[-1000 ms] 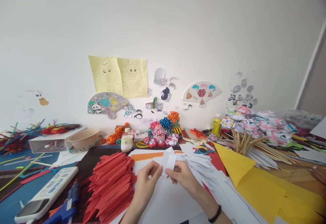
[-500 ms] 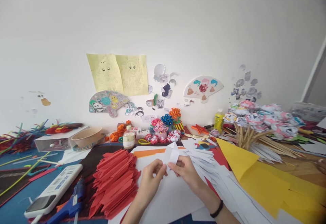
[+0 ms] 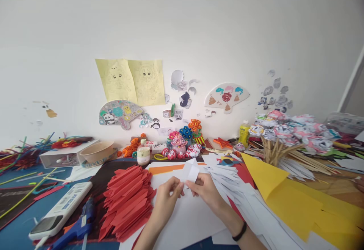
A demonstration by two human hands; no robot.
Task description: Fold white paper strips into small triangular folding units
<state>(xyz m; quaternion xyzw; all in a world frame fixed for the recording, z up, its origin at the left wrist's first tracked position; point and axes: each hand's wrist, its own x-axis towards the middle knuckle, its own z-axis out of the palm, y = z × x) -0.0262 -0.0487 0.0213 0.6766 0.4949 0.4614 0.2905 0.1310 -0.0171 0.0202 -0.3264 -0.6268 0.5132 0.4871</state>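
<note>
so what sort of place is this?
Probably a handicraft workspace, though whether home or studio I can't tell: there's a pile of folded red paper, a blue glue gun and a bunch of paper-looking flowers on sticks.

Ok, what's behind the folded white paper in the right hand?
Behind the folded white paper, orange paper shows on either side, with red-and-white ornaments farther back. Whatever lies directly behind the folded piece is covered.

head view looks forward and down, close over a table [image 3: 338, 188], facing a wall [image 3: 182, 26]
</note>
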